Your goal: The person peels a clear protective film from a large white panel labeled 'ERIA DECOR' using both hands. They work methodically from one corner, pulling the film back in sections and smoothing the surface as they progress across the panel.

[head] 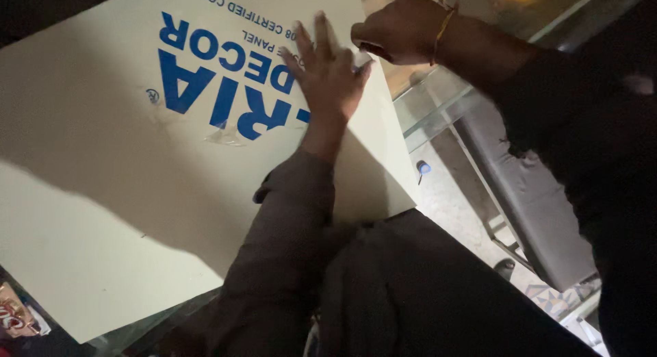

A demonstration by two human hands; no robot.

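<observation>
Because the cream panel [123,193] with blue print is so broad, it reaches far out to every side of the fingers. It seems to lie tilted over a glass desk [428,104], with its near corner below the fingers and past the desk's edge. Only one palm weighs it down, so a hard tug could make it pivot or slide off towards the tiled floor [455,199] to the right of the fingers.

My left hand [330,80] lies flat on the panel near its far right edge, fingers spread and released, pressing rather than gripping. A flat palm has little hold on a smooth face, and if the pressure eases the sheet may skate.

Just right of my fingers and nearly touching them, another hand [404,28] in a black sleeve, with an orange thread at the wrist, looks to be a co-worker's. Its fingers are clenched in a pinch at the panel's edge, though what they pinch is too small to tell. It may be a corner of the clear film [226,136], which shows wrinkled and lifted to the left of and below my fingers. A quick pull could tear that film or drag the panel with it. The two hands are also close enough to knock together, and the panel's edge could nick a finger.

My right hand is out of view. The dim light makes the edge hard to judge.
</observation>
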